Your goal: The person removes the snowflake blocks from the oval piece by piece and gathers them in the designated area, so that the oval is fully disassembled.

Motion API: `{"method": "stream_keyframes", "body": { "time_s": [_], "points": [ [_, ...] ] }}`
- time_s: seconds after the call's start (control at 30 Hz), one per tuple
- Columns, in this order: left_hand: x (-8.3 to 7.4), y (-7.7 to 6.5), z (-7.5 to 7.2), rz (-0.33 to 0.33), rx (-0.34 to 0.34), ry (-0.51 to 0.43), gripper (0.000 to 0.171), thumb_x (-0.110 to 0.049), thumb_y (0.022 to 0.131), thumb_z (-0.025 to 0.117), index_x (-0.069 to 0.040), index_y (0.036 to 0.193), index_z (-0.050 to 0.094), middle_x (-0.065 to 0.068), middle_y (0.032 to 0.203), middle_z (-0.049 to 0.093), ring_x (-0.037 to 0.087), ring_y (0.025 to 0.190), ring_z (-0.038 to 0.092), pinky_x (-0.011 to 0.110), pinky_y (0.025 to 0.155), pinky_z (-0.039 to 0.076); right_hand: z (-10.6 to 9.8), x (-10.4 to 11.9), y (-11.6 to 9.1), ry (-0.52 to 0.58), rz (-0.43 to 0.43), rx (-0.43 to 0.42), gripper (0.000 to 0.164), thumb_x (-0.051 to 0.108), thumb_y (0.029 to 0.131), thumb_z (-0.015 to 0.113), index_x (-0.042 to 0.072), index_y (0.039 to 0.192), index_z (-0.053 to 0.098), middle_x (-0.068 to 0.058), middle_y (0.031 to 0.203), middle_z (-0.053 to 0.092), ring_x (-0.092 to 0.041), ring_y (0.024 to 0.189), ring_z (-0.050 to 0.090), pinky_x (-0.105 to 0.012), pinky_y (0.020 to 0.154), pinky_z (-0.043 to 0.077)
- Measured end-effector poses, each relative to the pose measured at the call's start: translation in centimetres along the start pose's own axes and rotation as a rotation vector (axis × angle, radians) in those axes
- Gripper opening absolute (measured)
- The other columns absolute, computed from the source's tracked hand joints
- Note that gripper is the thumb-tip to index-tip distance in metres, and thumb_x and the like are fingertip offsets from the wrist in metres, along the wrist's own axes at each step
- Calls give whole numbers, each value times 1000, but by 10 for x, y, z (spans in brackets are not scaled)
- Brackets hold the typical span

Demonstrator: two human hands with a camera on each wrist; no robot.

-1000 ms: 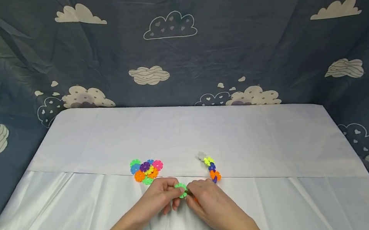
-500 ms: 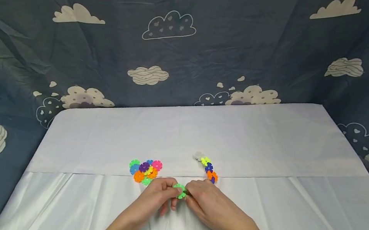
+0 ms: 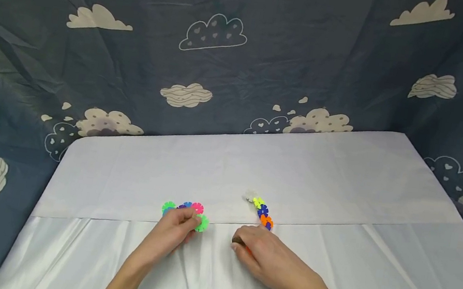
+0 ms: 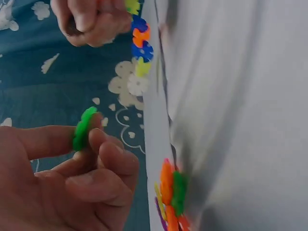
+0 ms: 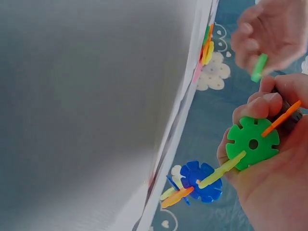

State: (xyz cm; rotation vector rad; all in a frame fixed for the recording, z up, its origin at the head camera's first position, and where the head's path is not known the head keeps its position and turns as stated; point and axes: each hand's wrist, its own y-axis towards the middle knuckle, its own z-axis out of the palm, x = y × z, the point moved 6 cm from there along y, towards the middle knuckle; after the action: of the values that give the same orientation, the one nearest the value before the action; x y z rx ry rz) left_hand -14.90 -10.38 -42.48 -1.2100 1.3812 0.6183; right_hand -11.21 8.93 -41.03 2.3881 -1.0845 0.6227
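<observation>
My left hand pinches a green disc; dipping could scatter the pile near it. My right hand grips the chain.

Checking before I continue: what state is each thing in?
Disc chain: slotted together
Loose green disc: apart from the disc chain
Dark piece: gripped, join unclear
Disc pile: heaped, overlapping
Left hand: pinching the loose green disc
Right hand: gripping the disc chain
Tablecloth: creased
Backdrop: wrinkled
</observation>
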Motion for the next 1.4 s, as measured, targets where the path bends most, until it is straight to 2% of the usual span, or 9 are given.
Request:
{"method": "stream_keyframes", "body": {
  "time_s": [0.13,0.2,0.3,0.37,0.43,0.57,0.83,1.1,1.4],
  "points": [
    [6,3,-7,1,-100,226,30,-16,97,57,-3,71,51,-1,60,38,11,54,33,25,55,31,-1,-3,-1,26,46,15,15,24,103,51,21,92,60,20,82,47,-3,82,47,-24,77,43],
    [8,3,-11,2,-149,321,22,-15,95,59,-6,74,59,-4,61,42,10,55,35,26,56,33,-1,-5,-1,40,65,29,16,25,104,50,21,93,61,20,83,48,-3,83,48,-24,77,44],
    [7,3,-14,17,-211,394,11,-15,93,61,-7,93,69,-4,64,46,9,53,36,26,54,34,-1,-6,-1,46,82,37,16,26,104,50,21,95,62,20,84,49,-3,84,49,-24,78,44],
    [4,2,-14,35,-249,411,20,-15,92,61,-11,109,70,-4,66,51,8,53,39,27,53,36,-1,-6,-1,53,89,34,16,25,103,50,20,94,62,20,83,49,-3,84,49,-24,77,44],
    [0,0,-12,63,-277,424,22,-15,92,61,-13,112,70,-4,66,50,8,54,40,26,54,36,-2,-7,-1,55,93,28,15,24,103,51,21,93,62,20,82,49,-2,82,48,-24,77,44],
    [-9,-3,1,140,-250,384,13,-17,93,64,-16,104,72,-8,74,56,9,63,49,26,57,41,-2,-8,-1,79,105,24,14,24,102,52,22,91,61,20,80,49,-2,79,49,-23,74,44],
    [-18,-6,45,261,-28,190,7,-25,94,67,-22,99,71,-9,85,63,14,82,58,26,63,48,0,-10,0,140,130,61,16,28,103,50,20,96,62,18,83,52,-3,78,50,-23,71,44],
    [-17,-10,57,273,-9,100,4,-25,93,69,-26,97,68,-7,89,64,15,81,59,22,56,46,3,-6,1,148,113,85,17,21,100,55,27,84,53,18,72,45,-4,74,47,-22,67,42],
    [-16,-7,54,284,-25,143,5,-21,92,71,-26,92,70,-11,91,64,14,84,58,26,65,49,3,-6,1,173,118,90,12,13,92,62,24,91,56,16,81,51,-4,76,50,-22,68,44]
  ]
}}
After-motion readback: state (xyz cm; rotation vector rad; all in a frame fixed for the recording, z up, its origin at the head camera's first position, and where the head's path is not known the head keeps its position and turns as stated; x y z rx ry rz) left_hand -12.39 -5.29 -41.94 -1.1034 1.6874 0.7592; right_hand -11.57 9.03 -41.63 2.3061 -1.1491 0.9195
